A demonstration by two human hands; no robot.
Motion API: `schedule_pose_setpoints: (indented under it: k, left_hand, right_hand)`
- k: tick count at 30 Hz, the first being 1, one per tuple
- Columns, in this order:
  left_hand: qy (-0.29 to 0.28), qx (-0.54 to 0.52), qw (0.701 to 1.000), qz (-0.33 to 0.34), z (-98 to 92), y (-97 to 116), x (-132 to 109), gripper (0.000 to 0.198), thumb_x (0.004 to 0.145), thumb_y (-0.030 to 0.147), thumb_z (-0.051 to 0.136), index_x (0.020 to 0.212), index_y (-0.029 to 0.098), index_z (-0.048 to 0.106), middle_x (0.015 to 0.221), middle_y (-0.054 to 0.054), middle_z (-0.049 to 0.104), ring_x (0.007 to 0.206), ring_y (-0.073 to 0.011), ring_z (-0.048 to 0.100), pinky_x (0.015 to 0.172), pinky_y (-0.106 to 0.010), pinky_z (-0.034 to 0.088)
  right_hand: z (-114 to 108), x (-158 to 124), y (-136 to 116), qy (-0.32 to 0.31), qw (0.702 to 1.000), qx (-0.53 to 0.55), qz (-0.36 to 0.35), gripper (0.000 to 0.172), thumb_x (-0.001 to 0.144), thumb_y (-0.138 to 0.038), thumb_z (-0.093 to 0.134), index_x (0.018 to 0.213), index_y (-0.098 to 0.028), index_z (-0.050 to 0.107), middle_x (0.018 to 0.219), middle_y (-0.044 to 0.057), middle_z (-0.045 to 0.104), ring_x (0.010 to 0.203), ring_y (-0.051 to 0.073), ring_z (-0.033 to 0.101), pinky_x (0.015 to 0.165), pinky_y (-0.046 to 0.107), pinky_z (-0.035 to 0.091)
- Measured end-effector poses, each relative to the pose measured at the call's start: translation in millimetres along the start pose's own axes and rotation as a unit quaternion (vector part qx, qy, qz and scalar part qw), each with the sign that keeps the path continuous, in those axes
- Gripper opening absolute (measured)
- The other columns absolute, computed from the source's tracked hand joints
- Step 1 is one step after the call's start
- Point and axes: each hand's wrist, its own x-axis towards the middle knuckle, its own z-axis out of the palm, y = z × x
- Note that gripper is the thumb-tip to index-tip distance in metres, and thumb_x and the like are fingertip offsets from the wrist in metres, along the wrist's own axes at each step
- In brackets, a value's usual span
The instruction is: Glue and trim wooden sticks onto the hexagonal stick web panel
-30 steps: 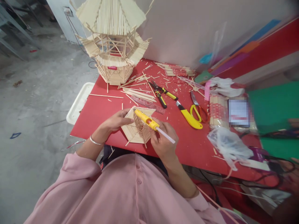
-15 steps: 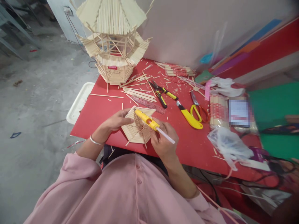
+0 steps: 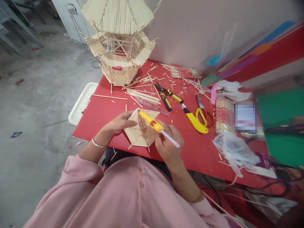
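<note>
1. The left hand (image 3: 118, 122) holds the hexagonal stick panel (image 3: 140, 133) by its left edge; its fingers (image 3: 128, 114) are closed on the rim.
2. The panel is over the near edge of the red counter (image 3: 102, 107), just in front of the person's pink shirt (image 3: 133, 193). I cannot tell whether it lies flat on the counter or is lifted a little.
3. The right hand (image 3: 169, 145) grips the yellow glue gun (image 3: 151, 121), with the fingers wrapped around its rear part. A white glue stick (image 3: 170, 139) comes out of the back, over the hand.
4. The tip of the glue gun points to the far left and is over the far part of the panel.
5. Far from the panel stands a tall stick pagoda (image 3: 120, 41), with loose sticks (image 3: 142, 94) lying near its base.
6. To the right of the panel lie pliers with yellow and black handles (image 3: 167, 95), a yellow utility knife (image 3: 194, 119) and yellow-handled scissors (image 3: 202, 113), close together.
7. A clear plastic bag (image 3: 234, 151) lies further right, and a white tray (image 3: 80, 103) is beside the left edge of the counter.
</note>
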Motion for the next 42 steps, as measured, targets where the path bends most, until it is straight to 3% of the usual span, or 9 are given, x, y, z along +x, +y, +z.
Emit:
schedule_pose_setpoints:
  k: [8,15,24,32,42]
  left_hand:
    - [0.029,0.002,1.0,-0.009,-8.1,5.8,-1.2,0.049,0.073,0.019,0.084,0.12,0.012,0.073,0.104,-0.011,0.08,0.085,-0.021,0.075,0.081,-0.032,0.059]
    - [0.052,0.023,0.998,0.003,-16.8,18.5,2.3,0.044,0.072,0.015,0.083,0.116,0.011,0.075,0.11,-0.012,0.08,0.093,-0.022,0.075,0.088,-0.033,0.058]
    - [0.045,0.0,0.999,0.002,-31.6,23.7,0.9,0.049,0.074,0.017,0.084,0.122,0.013,0.075,0.107,-0.013,0.081,0.092,-0.0244,0.077,0.086,-0.035,0.06]
    - [0.062,-0.012,0.998,0.0,-29.8,25.0,-0.8,0.044,0.076,0.019,0.085,0.119,0.013,0.076,0.106,-0.011,0.082,0.089,-0.0215,0.077,0.085,-0.032,0.06]
    - [0.065,-0.006,0.998,0.013,-29.4,22.8,-0.5,0.046,0.076,0.02,0.085,0.121,0.013,0.076,0.106,-0.011,0.082,0.092,-0.0242,0.077,0.087,-0.034,0.059]
  right_hand:
    - [2.4,15.6,6.8,-0.015,0.999,0.024,-0.037,0.036,0.094,-0.017,0.059,0.128,-0.021,0.068,0.092,0.006,0.074,0.082,0.022,0.068,0.076,0.033,0.053]
    - [6.1,27.3,9.4,-0.053,0.996,0.045,-0.062,0.033,0.098,-0.022,0.059,0.129,-0.023,0.069,0.097,0.006,0.077,0.083,0.021,0.07,0.078,0.032,0.054]
    - [11.5,25.0,23.9,-0.038,0.998,0.048,0.021,0.036,0.101,-0.034,0.064,0.134,-0.02,0.068,0.098,0.01,0.077,0.084,0.024,0.072,0.077,0.036,0.06]
    - [21.1,29.8,11.8,-0.045,0.997,0.068,-0.01,0.036,0.101,-0.029,0.062,0.136,-0.023,0.067,0.097,0.008,0.076,0.084,0.024,0.071,0.077,0.037,0.059]
    - [21.6,24.4,13.0,-0.033,0.998,0.051,-0.001,0.033,0.1,-0.029,0.063,0.132,-0.022,0.068,0.097,0.008,0.077,0.085,0.023,0.07,0.078,0.035,0.058]
